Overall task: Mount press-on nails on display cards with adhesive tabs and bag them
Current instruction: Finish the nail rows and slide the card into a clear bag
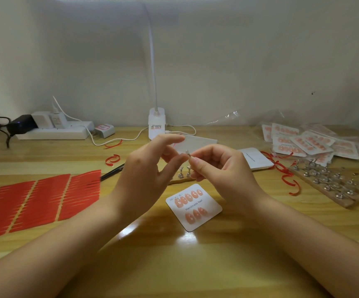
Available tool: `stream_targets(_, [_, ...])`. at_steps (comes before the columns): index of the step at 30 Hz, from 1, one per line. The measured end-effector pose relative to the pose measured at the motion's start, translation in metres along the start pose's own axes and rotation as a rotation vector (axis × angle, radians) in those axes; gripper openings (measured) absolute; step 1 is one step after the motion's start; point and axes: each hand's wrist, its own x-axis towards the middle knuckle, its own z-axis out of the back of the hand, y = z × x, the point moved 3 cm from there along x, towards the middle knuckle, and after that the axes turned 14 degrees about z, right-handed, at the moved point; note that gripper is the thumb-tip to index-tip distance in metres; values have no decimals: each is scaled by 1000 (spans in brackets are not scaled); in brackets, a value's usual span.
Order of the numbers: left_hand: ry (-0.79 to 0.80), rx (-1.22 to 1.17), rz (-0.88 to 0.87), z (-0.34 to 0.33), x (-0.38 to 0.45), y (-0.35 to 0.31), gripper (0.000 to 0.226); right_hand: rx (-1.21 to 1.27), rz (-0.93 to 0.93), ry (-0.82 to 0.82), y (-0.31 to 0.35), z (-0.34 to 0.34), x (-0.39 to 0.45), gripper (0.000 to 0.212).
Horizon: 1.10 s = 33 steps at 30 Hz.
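Both hands are raised above the table's middle. My right hand pinches a small metal nail stand between thumb and forefinger. My left hand meets it from the left, its thumb and curled fingers on the small pale nail at the stand's tip. Below them lies a white display card printed "Handmade Nail", with several peach nails in its upper row and three in the lower row. Red adhesive tab sheets lie flat at the left.
A wooden strip with two metal stands sits under my hands. A longer board of stands lies at right, behind it a pile of bagged cards and blank cards. Black tweezers, red strips, lamp base and power strip are farther back.
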Motion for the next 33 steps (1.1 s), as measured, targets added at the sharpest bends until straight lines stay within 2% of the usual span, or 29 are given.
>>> stream_targets(6, [29, 27, -51, 0, 0, 0, 40, 27, -19, -14, 0, 1, 1, 4])
stream_targets(14, [-9, 43, -50, 2, 3, 3, 16, 39, -34, -7, -1, 1, 2, 4])
stream_targets(26, [24, -41, 15, 4, 1, 1, 34, 8, -13, 48, 0, 0, 1, 9])
stream_targets(30, [-35, -33, -31, 5, 0, 0, 25, 33, -23, 21, 0, 1, 2, 7])
stream_targets(33, [-32, -9, -51, 3, -1, -1, 28, 17, -18, 30, 0, 1, 2, 8])
